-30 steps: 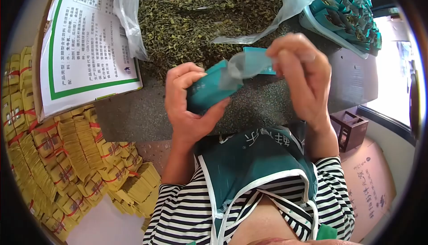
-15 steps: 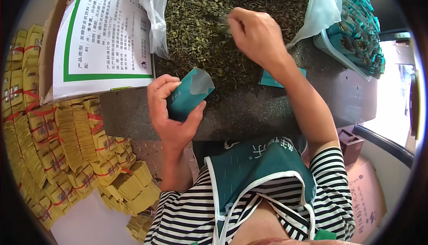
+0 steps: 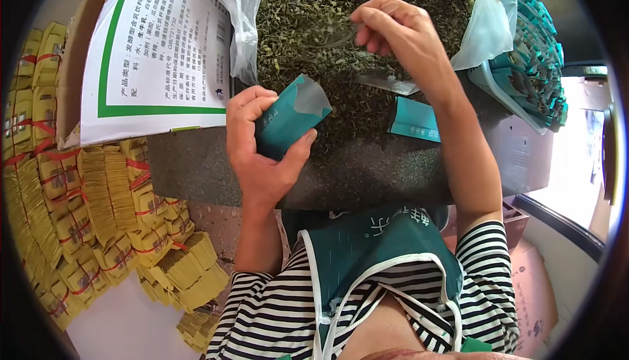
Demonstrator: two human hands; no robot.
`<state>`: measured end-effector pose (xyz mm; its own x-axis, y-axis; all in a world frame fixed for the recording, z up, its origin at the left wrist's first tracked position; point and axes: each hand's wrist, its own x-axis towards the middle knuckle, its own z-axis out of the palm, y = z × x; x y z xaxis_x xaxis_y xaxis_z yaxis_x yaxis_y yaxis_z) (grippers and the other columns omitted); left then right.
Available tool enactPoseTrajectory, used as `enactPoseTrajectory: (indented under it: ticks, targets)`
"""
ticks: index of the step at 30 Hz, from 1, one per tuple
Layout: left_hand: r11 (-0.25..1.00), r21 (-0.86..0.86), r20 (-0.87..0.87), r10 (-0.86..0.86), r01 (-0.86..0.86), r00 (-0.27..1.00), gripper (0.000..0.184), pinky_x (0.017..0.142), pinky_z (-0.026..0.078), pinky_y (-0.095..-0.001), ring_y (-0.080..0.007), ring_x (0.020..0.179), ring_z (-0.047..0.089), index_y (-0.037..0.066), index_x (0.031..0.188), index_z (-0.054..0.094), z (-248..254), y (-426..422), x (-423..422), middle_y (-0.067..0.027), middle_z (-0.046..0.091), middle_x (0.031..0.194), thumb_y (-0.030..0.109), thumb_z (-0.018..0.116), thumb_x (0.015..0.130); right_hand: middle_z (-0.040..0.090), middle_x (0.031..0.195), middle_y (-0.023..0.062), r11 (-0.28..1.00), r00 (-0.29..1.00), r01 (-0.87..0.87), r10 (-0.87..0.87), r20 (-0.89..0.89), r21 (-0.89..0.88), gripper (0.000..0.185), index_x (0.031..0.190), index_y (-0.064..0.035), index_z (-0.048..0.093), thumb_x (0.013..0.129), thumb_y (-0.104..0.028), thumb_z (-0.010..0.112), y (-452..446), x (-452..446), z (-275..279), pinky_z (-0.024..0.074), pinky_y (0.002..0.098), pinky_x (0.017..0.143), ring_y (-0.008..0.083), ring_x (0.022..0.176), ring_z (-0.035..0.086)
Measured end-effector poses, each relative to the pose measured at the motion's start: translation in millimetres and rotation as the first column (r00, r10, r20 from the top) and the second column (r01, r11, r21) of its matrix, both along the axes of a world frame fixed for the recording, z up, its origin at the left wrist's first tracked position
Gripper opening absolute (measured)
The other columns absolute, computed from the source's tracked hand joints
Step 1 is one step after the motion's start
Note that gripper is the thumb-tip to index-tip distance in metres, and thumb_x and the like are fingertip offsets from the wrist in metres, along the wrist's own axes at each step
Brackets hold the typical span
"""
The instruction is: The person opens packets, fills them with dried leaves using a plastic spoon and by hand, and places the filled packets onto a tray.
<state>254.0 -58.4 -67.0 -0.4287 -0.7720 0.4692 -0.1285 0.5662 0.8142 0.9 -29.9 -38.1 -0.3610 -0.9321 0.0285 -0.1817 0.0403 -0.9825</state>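
My left hand (image 3: 265, 144) is wrapped round a teal paper packet (image 3: 291, 121), tilted with its open silvery mouth up and to the right. Over the heap of dried leaves (image 3: 301, 0), my right hand (image 3: 400, 32) pinches what looks like a small spoon (image 3: 335, 32), its bowl blurred and hard to tell from the leaves. Another teal packet (image 3: 415, 119) lies flat on the dark table, below the right wrist. Loose leaf bits are scattered between the two packets.
Clear plastic bagging (image 3: 237, 29) edges the leaves on both sides. A printed carton (image 3: 154, 114) stands left. At the right, a white tub (image 3: 501, 94) holds many filled teal packets (image 3: 534, 52). Yellow bundles tied with red (image 3: 108, 196) are stacked below left of the dark table (image 3: 196, 170).
My right hand has moved slightly up and right over the leaves, and the spoon shows more. The left hand and its packet have shifted slightly up and right in view.
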Motion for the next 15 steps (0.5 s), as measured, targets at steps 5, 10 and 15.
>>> enactPoseTrajectory:
  ticks: [5,10,15]
  targets:
    - [0.996,-0.083,0.019,0.010,-0.009,1.000,0.049,0.092,0.046,-0.0396,-0.0305,0.102,0.058,0.000,0.109,0.057,1,-9,-13,-0.0169,0.058,0.112,0.009,0.083,0.067,0.066,0.077,-0.0012,0.999,0.999,-0.014,0.013,-0.040,-0.031,0.026,0.100,-0.0040,0.071,0.100,-0.025,0.056,18,-4,27,0.0433,0.0195,0.062,0.0041,0.069,0.058]
    - [0.993,-0.118,0.013,0.009,-0.007,1.000,0.048,0.090,0.047,-0.0408,-0.0316,0.100,0.059,0.000,0.108,0.057,1,-13,-27,-0.0176,0.059,0.110,0.010,0.083,0.069,0.065,0.074,-0.0006,0.998,0.998,-0.063,0.063,-0.019,0.008,0.023,0.098,-0.0025,0.070,0.100,-0.022,0.057,29,4,38,0.0438,0.0206,0.062,0.0051,0.068,0.057]
    - [0.980,-0.200,0.038,-0.007,0.015,0.999,0.048,0.088,0.048,-0.0401,-0.0315,0.099,0.060,0.000,0.107,0.057,3,-14,-40,-0.0169,0.059,0.108,0.010,0.083,0.069,0.063,0.074,0.0023,0.999,0.987,-0.052,0.052,-0.155,0.007,0.015,0.095,-0.0002,0.067,0.097,-0.012,0.058,33,27,38,0.0453,0.0240,0.062,0.0081,0.066,0.056]
